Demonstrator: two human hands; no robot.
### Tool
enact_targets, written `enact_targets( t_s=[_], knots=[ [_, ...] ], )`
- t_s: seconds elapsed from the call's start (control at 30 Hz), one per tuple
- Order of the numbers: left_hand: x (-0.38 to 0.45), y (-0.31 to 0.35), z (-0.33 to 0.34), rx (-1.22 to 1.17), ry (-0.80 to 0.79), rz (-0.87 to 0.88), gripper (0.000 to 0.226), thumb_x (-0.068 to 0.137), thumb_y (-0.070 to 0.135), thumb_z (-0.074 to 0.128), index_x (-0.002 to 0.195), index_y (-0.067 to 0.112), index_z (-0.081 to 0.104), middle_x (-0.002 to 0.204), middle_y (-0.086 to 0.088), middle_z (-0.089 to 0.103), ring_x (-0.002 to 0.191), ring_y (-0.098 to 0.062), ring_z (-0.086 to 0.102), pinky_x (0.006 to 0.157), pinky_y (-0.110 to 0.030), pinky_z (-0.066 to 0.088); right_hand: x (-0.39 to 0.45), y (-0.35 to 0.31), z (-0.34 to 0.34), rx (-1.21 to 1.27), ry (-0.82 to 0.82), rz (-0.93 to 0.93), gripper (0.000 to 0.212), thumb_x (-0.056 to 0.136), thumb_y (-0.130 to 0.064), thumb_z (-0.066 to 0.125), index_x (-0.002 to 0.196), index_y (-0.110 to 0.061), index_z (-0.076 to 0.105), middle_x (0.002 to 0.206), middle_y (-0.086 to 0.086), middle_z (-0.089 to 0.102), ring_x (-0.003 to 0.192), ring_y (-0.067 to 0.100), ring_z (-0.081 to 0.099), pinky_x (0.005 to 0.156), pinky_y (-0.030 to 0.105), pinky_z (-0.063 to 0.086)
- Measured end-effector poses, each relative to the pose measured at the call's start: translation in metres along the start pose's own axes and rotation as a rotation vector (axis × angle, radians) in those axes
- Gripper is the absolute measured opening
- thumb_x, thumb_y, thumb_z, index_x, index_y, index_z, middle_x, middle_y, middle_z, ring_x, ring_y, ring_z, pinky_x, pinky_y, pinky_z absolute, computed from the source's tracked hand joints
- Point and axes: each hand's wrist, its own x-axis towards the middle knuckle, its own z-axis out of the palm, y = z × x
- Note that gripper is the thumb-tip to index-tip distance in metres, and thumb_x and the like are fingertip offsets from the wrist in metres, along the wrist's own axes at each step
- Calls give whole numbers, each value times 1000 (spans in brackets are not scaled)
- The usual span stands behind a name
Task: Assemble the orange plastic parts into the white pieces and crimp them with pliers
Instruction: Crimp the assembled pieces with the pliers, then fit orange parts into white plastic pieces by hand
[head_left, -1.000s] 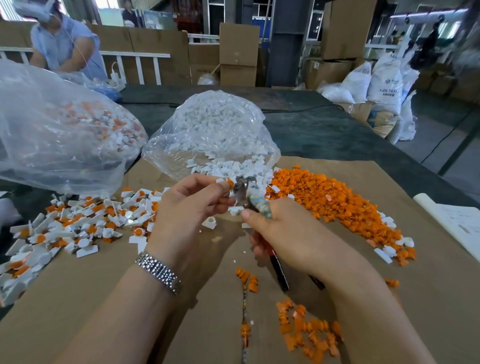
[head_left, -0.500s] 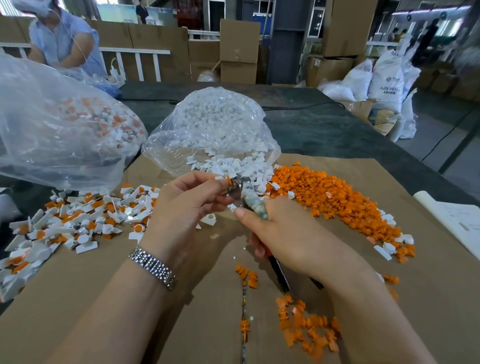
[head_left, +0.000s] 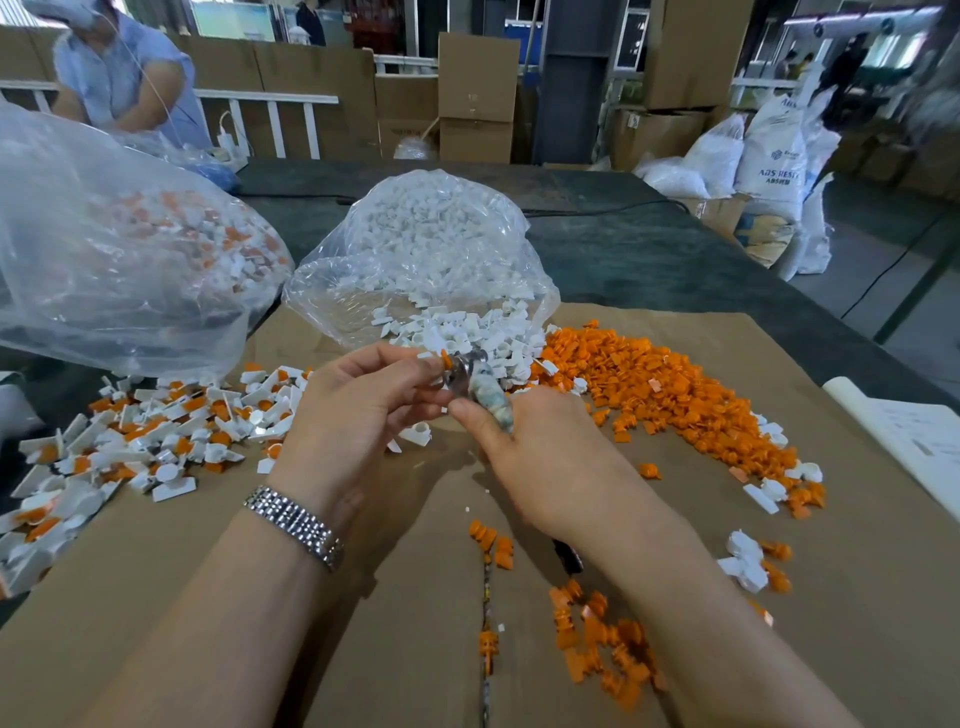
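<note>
Orange part (head_left: 445, 358) pinched by left hand (head_left: 363, 415), meeting worn pliers (head_left: 480, 387).

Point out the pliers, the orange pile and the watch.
pliers (head_left: 485, 392), head view, on the taped head above the right thumb.
orange pile (head_left: 670, 395), head view, on the middle of the heap.
watch (head_left: 296, 525), head view, on the metal band at the left wrist.

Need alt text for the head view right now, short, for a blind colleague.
Left hand pinches an orange-and-white part against the pliers gripped by the right hand, above brown cardboard heaped with orange parts, white pieces and assembled pieces.
</note>
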Motion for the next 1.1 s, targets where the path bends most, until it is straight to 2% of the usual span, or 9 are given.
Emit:
enact_targets(
  t_s=[0.1, 0.23, 0.37, 0.5, 0.57, 0.67, 0.8, 0.9, 1.1],
  knots=[
    [1, 1, -1, -14, 9, 13, 11, 86, 0, 72, 77, 6, 74, 74, -10, 74, 65, -16, 72, 58, -20, 56, 3, 0, 4, 2, 21, -29, 54, 97, -63, 45, 72, -15, 49, 71, 4, 52, 60, 17, 47, 53, 30, 37],
    [2, -1, -2, 44, 23, 31, 6, 89, 6, 73, 85, 5, 76, 79, -10, 76, 67, -15, 72, 61, -20, 57, -1, 0, -3, 158, -107, 26, 60, 96, -67, 42, 73, -14, 60, 64, 6, 66, 59, 23, 67, 66, 39, 59],
    [6, 0, -9, 123, 88, 61, 7, 92, 14, 72, 89, 9, 76, 78, -7, 75, 70, -15, 72, 61, -21, 56, 0, 12, -28, 355, -214, 98, 63, 97, -67, 38, 97, -11, 68, 73, 3, 73, 64, 16, 72, 58, 25, 54],
    [12, 2, -20, 540, 329, 173, 6, 90, 18, 71, 84, 17, 73, 73, 0, 72, 59, -2, 65, 51, -18, 53, 13, 38, -41, 98, 31, 171, 45, 101, -59, 40, 95, -16, 55, 80, -4, 59, 68, 10, 54, 59, 27, 36],
    [14, 3, -25, 773, 409, 214, 8, 89, 19, 69, 81, 21, 67, 75, 1, 69, 67, -11, 66, 56, -30, 55, 18, 51, -41, -63, 82, 246, 35, 101, -52, 46, 94, -18, 54, 96, 5, 59, 76, 16, 56, 62, 31, 40],
    [15, 5, -30, 1136, 463, 232, 14, 89, 22, 69, 84, 26, 57, 95, -1, 62, 80, -18, 59, 65, -34, 47, 26, 63, -32, -299, 106, 394, 49, 97, -52, 53, 122, -10, 56, 126, 15, 52, 114, 34, 53, 95, 48, 47],
    [10, 3, -25, 1268, 305, 436, 13, 85, 26, 71, 94, 24, 64, 95, 3, 55, 98, -24, 55, 85, -44, 47, 29, 65, -24, -383, 121, 461, 64, 96, -56, 56, 138, -8, 50, 140, 17, 41, 131, 37, 40, 104, 52, 36],
    [5, -5, -16, 1460, 107, 366, 16, 86, 48, 66, 92, 33, 64, 92, 10, 56, 106, -20, 49, 96, -45, 37, 30, 68, -20, -414, 127, 444, 65, 95, -58, 57, 136, -8, 51, 141, 17, 42, 133, 37, 37, 104, 52, 36],
    [4, -14, -10, 1738, -2, 339, 18, 93, 46, 58, 103, 35, 68, 103, 11, 65, 105, -17, 50, 92, -39, 27, 32, 64, -21, -412, 256, 319, 52, 96, -49, 61, 135, -17, 49, 139, 10, 41, 131, 32, 37, 102, 52, 37]
  ],
)
